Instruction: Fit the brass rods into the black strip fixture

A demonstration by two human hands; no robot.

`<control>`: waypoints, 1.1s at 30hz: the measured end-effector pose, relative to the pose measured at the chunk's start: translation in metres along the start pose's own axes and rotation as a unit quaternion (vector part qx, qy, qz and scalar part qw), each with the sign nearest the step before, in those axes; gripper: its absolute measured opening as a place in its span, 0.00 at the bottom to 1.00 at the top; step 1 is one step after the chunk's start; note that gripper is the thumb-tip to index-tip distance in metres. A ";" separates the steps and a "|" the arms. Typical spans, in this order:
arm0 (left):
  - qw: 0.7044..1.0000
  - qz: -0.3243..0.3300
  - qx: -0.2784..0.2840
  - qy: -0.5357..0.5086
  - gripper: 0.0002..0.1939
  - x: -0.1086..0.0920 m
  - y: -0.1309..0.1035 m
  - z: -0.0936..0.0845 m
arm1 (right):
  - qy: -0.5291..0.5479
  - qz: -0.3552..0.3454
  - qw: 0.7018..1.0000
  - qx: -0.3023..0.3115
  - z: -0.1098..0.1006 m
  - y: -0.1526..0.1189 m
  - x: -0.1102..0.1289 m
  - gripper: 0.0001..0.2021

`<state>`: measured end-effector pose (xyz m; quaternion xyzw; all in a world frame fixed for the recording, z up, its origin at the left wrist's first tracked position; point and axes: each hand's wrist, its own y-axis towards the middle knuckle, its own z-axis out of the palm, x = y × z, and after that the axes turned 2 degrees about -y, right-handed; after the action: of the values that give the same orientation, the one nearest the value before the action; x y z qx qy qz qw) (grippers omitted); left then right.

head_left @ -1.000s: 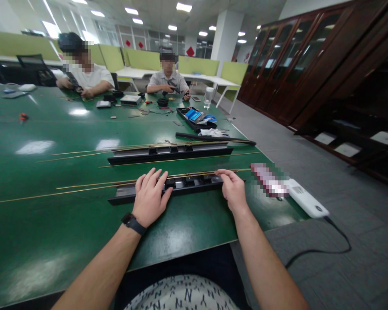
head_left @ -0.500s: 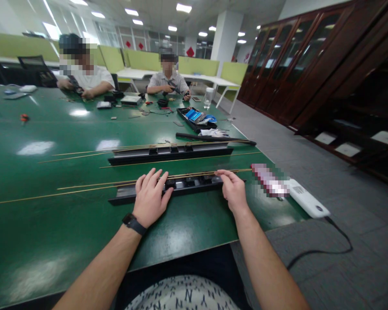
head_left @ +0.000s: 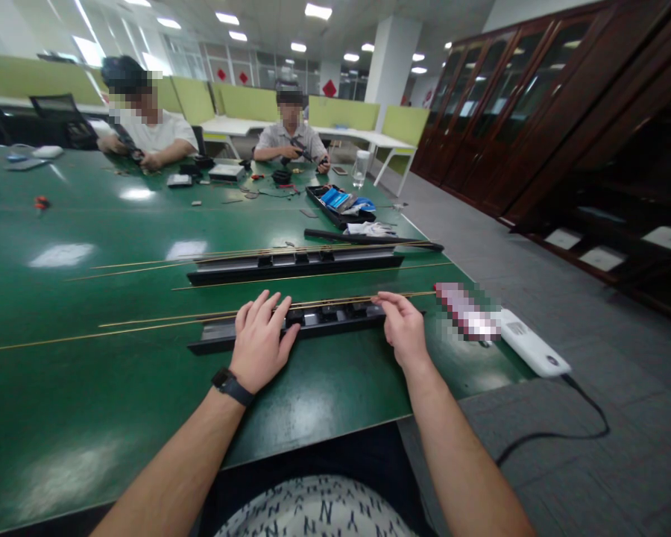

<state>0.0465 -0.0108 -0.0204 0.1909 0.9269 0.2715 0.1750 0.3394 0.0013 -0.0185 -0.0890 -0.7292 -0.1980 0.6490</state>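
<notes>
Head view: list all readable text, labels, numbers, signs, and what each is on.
"N", repeated: patterned shirt; its other letters are unclear.
White device: label too blurred to read.
Blue packets: any print too small.
Red diamond sign: too small to read.
Pink item: pixelated, unreadable.
Nearer black channel: none seen.

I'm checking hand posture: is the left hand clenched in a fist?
No, the left hand lies open across the near black rail.

I read dark capital letters printed across my pale shirt (head_left: 316,509), a repeated N the clearest. Any characters on the distant red diamond signs (head_left: 329,89) were too small to read.
</notes>
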 end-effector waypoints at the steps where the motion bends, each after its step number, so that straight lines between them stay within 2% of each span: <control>1: 1.000 0.000 0.000 -0.001 0.26 0.000 0.000 0.000 | 0.008 0.000 1.000 -0.005 0.000 0.000 -0.001 0.22; 10: 1.000 -0.007 -0.003 -0.002 0.26 -0.001 0.000 0.000 | 0.024 -0.023 0.999 0.005 0.000 0.001 -0.003 0.20; 33: 1.000 0.015 -0.014 0.005 0.27 0.003 -0.001 0.002 | 0.042 -0.016 0.999 0.001 0.003 -0.001 -0.001 0.17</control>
<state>0.0440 -0.0095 -0.0231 0.2006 0.9210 0.2878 0.1694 0.3364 0.0018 -0.0195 -0.0681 -0.7027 -0.2109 0.6760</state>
